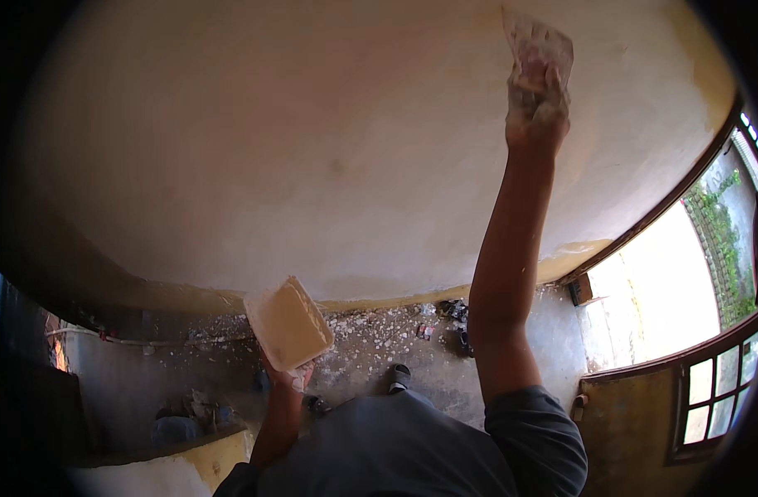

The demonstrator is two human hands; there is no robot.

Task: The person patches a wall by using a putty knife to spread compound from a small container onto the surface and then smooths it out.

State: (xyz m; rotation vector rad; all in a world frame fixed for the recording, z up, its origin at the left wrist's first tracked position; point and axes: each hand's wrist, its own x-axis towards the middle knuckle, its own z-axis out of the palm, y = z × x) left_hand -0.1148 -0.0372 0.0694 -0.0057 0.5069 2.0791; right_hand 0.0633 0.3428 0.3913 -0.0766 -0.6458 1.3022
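Note:
My right arm reaches far up along a pale, smooth-coated wall [312,157]. My right hand [538,114], smeared with pale residue, is closed round a wide putty knife [544,48]. Its broad, stained blade points upward at the wall; whether the edge touches the surface I cannot tell. Low on the left, my left hand [300,378] grips a shallow rectangular tray [321,323] from beneath and its near side. The tray is tilted, and cream-coloured putty coats its inside. Pale smears mark the left fingers, which are partly hidden under the tray.
White chips and debris [379,331] litter the grey floor along the wall's foot. Dark crumpled plastic [455,310] lies near my right elbow. A bright doorway [656,277] opens at right, with a paned window [721,391] below it. A low partition [159,474] stands at lower left.

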